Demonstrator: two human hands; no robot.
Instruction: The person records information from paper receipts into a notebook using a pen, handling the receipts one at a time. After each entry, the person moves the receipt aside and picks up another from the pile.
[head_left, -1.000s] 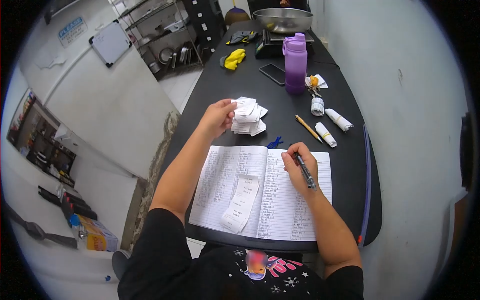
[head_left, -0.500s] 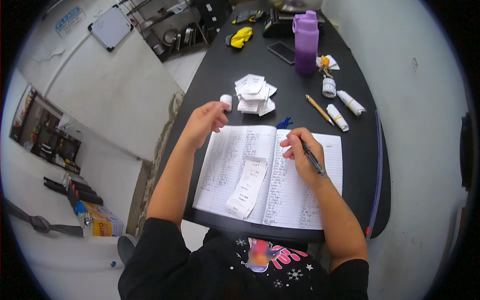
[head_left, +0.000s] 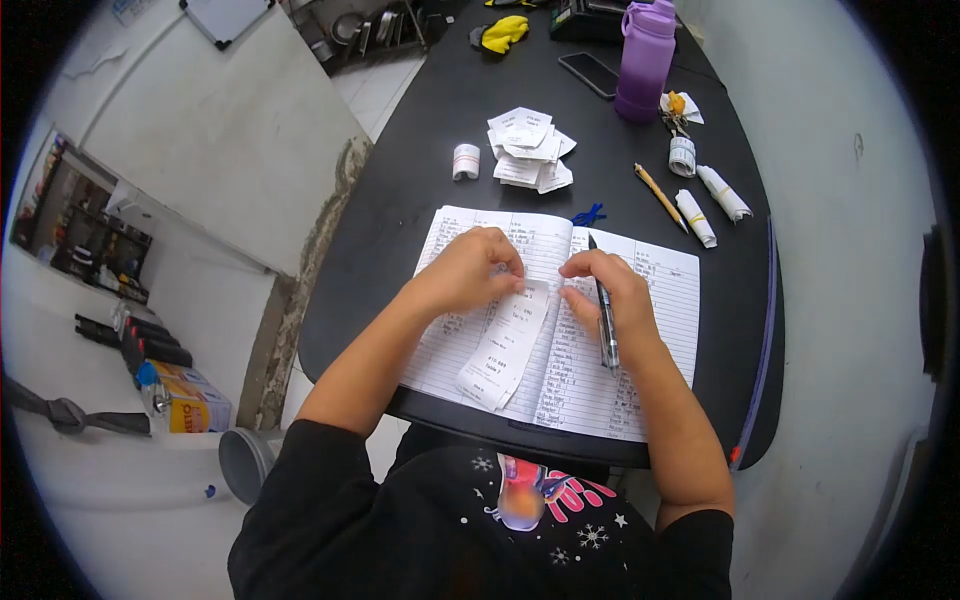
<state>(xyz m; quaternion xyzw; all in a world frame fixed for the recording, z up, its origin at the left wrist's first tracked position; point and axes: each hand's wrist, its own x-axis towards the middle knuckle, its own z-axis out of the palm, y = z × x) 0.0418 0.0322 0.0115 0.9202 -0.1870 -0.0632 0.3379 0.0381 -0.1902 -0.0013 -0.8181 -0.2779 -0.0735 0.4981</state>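
An open lined notebook (head_left: 672, 310), its pages covered in handwritten columns, lies on the black table. Across its left page rest narrow printed receipts (head_left: 505, 345), overlapping one another. My left hand (head_left: 465, 270) pinches the upper end of the receipts between thumb and fingers. Over the right page, my right hand (head_left: 625, 300) holds a dark pen (head_left: 607, 335) that slants through the fingers, tip pointing away from me. Its thumb and index finger are a little apart, close to the notebook's fold. Beyond the notebook sits a pile of receipts (head_left: 530, 150), beside a small paper roll (head_left: 466, 162).
To the right are a wooden pen (head_left: 660, 198) and several rolled papers (head_left: 723, 193). Farther back stand a purple bottle (head_left: 645, 65), a phone (head_left: 590, 75) and yellow-black gloves (head_left: 502, 36). A wall (head_left: 830, 250) runs along the table's right side.
My left hand has moved from beside the small paper roll down to the receipts and pinched their upper end. My right hand still holds the pen, now turned more upright. The view has shifted slightly.
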